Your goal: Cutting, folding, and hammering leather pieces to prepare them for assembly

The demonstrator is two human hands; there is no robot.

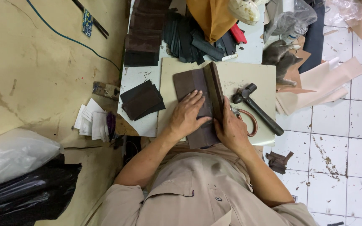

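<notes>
The left hand point(188, 115) lies flat and open on a dark brown leather piece point(197, 109) on the pale board point(248, 75) on the desk point(139, 77). The right hand point(231, 129) has its grip closed on the folded-up edge. A hammer point(256, 106) lies just beside it. Farther back sit stacks of dark leather pieces point(145, 33).
</notes>
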